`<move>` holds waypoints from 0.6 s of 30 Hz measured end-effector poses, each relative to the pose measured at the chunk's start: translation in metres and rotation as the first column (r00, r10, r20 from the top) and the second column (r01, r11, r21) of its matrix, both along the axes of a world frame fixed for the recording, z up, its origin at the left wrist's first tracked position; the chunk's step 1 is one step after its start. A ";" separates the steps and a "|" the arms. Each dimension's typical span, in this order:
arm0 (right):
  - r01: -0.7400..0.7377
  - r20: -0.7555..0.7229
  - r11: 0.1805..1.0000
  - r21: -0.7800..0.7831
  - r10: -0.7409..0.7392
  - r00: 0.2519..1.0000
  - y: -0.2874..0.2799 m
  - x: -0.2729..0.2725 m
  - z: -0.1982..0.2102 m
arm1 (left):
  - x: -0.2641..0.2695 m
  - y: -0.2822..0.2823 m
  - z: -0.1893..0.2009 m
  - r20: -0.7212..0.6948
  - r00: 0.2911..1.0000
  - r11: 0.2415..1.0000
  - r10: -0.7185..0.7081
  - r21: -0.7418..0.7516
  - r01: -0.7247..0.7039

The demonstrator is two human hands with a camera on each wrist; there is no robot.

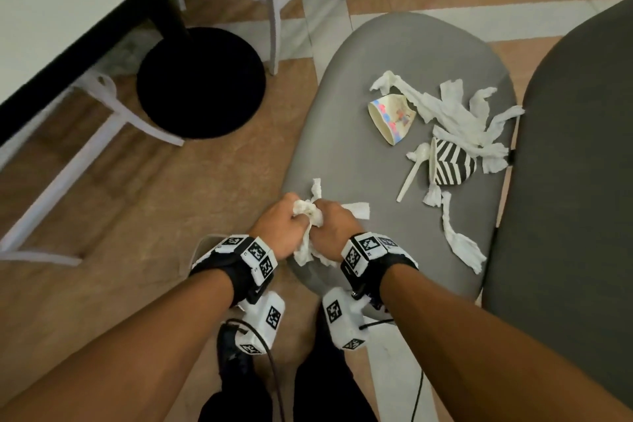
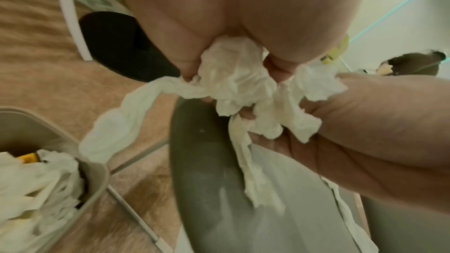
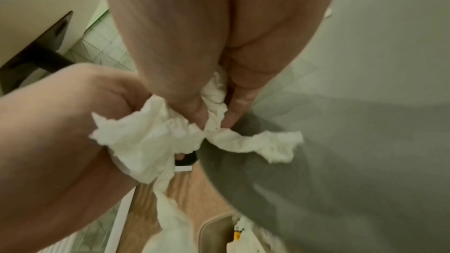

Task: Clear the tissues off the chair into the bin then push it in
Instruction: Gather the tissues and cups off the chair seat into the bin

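Both hands meet at the front edge of the grey chair seat point(image 1: 394, 86), at about six o'clock on the seat in the head view. The left hand point(image 1: 274, 226) and the right hand point(image 1: 334, 226) each have their fingers point(image 2: 187, 68) curled tight around the same wad of tissues point(image 1: 308, 216), with loose tails hanging below the knuckles and one strip trailing out to the side.

More torn tissue strips point(image 1: 455, 120) lie spread toward two and three o'clock on the seat, tangled around a pastel paper cup point(image 1: 392, 118), a striped paper cup point(image 1: 452, 164) and a white plastic spoon point(image 1: 412, 171). One long strip point(image 1: 459, 240) runs down toward four o'clock.

The bin point(image 2: 95, 176) stands on the floor just beside the chair's front corner, already holding white tissue.

The tissue looks feather-light, soft and easily torn, so it should compress well in a fist; pulling a single tail would likely rip it or leave bits behind. Bunching from the middle of a heap seems the safer hold. Strips lying under the cups and the spoon may drag those along, so lifting them clear first would help.
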State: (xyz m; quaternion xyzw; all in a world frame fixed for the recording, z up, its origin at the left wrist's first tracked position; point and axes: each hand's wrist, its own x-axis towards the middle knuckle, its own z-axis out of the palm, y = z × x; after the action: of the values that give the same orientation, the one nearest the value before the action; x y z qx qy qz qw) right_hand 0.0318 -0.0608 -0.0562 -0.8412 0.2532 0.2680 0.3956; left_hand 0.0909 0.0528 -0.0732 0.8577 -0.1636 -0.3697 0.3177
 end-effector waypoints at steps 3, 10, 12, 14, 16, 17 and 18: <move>-0.022 -0.007 1.000 0.014 0.022 1.000 0.041 0.015 -0.011 | 0.008 0.042 0.001 0.004 0.995 0.994 0.102 0.034 -0.102; 0.010 0.006 0.995 0.102 -0.010 1.000 0.148 0.025 -0.072 | 0.011 0.154 -0.046 -0.017 0.949 0.946 0.314 0.087 -0.312; 0.021 -0.020 0.994 0.110 -0.019 1.000 0.170 0.023 -0.104 | 0.006 0.177 -0.071 -0.021 0.941 0.937 0.338 0.101 -0.335; -0.044 -0.071 0.996 0.082 0.050 0.996 0.184 0.019 -0.138 | 0.000 0.191 -0.101 -0.037 0.942 0.935 0.332 0.140 -0.324; -0.109 -0.166 0.992 0.057 0.117 0.979 0.189 0.014 -0.170 | -0.008 0.201 -0.133 -0.104 0.935 0.934 0.339 0.160 -0.321; -0.127 -0.197 0.991 0.044 0.134 0.971 0.189 0.011 -0.182 | -0.011 0.203 -0.146 -0.132 0.934 0.937 0.331 0.166 -0.308; -0.150 -0.212 0.988 0.035 0.154 0.965 0.191 0.007 -0.198 | -0.015 0.205 -0.161 -0.142 0.939 0.942 0.312 0.177 -0.286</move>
State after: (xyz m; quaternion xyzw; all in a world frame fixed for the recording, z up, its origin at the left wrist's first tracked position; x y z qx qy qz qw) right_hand 0.0392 0.1304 -0.2540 -0.8206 0.2264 0.3888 0.3523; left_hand 0.0758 0.2580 -0.2342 0.8602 0.0256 -0.3997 0.3158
